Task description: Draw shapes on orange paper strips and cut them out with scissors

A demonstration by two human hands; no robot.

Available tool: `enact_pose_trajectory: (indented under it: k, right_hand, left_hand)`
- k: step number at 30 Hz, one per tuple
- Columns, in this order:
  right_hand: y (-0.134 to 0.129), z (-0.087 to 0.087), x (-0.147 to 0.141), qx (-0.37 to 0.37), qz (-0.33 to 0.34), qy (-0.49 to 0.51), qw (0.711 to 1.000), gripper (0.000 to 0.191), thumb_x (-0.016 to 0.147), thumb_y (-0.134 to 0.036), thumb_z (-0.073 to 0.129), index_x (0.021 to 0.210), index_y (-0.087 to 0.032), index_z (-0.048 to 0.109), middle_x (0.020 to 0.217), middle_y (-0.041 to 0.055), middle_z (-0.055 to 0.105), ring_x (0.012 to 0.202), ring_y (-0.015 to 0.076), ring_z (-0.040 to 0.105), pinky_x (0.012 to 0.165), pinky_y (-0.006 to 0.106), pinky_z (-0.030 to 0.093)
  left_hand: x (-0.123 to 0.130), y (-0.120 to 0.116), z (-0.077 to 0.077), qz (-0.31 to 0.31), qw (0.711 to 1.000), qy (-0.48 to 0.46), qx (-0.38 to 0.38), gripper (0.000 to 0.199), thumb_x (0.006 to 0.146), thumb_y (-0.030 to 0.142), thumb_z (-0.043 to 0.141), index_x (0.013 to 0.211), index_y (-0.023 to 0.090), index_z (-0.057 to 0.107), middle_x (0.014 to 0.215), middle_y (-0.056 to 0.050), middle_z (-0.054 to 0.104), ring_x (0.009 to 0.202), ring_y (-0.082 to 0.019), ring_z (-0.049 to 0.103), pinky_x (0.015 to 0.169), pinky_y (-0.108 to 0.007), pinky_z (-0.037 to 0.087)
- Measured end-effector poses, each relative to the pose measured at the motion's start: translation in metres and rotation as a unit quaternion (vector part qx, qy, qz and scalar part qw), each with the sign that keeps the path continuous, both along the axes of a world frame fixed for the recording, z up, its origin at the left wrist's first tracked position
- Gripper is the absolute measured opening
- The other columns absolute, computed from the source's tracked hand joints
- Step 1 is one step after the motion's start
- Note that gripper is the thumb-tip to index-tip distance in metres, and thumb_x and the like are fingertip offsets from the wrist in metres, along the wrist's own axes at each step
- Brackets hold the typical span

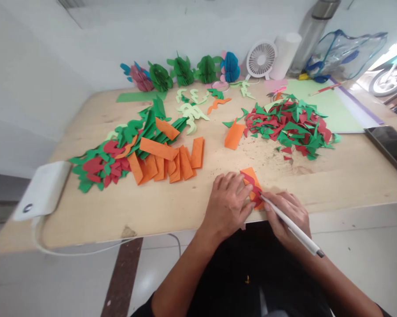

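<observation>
My left hand (pixel 228 204) lies on the table with its fingers spread, the fingertips and thumb pressing a wavy red paper cutout (pixel 257 196) flat on an orange paper piece (pixel 251 172). Part of both papers is hidden under those fingers. In my right hand (pixel 289 215) is a white pen (pixel 294 229), tilted, its tip at the red cutout's right edge. To the left lies a row of folded orange paper pieces (pixel 159 149), overlapping green folded strips (pixel 148 132). Another orange piece (pixel 234 135) rests alone farther back.
Red and green scraps (pixel 294 125) are heaped at the right, near a phone (pixel 390 147). Red and green cutouts (pixel 99 169) lie left by a white power bank (pixel 43 189) with a cable. Along the wall stand paper figures (pixel 183 70), a small fan (pixel 261 59) and a bottle (pixel 312 39).
</observation>
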State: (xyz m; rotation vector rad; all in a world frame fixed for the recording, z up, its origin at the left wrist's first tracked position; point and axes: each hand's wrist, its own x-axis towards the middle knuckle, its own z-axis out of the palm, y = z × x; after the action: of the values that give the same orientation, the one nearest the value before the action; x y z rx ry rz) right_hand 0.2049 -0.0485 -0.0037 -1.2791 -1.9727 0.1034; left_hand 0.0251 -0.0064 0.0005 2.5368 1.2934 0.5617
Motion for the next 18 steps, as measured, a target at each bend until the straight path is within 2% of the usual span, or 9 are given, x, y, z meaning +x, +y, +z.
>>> enact_pose_trajectory:
  k: [6,18]
  right_hand:
    - [0.000,-0.003,0.001,0.019,0.006,-0.008,1.000,0.022,0.086,-0.008,0.058,0.107,-0.014,0.063,0.081,0.0084,0.073,0.070,0.0207,0.064,0.067,0.035,0.047]
    - [0.001,-0.004,0.003,0.024,0.008,-0.016,1.000,0.026,0.086,-0.009,0.057,0.110,-0.017,0.062,0.083,0.0080,0.074,0.069,0.0206,0.065,0.068,0.036,0.048]
  left_hand:
    - [-0.002,0.000,0.000,-0.004,1.000,-0.009,-0.005,0.035,0.089,0.039,0.052,0.116,0.020,0.063,0.132,-0.011,0.056,0.125,-0.031,0.045,0.109,-0.053,0.032]
    - [-0.015,0.006,0.005,-0.052,0.998,0.000,-0.020,0.036,0.088,0.038,0.054,0.120,0.023,0.063,0.138,-0.011,0.053,0.130,-0.031,0.041,0.109,-0.055,0.030]
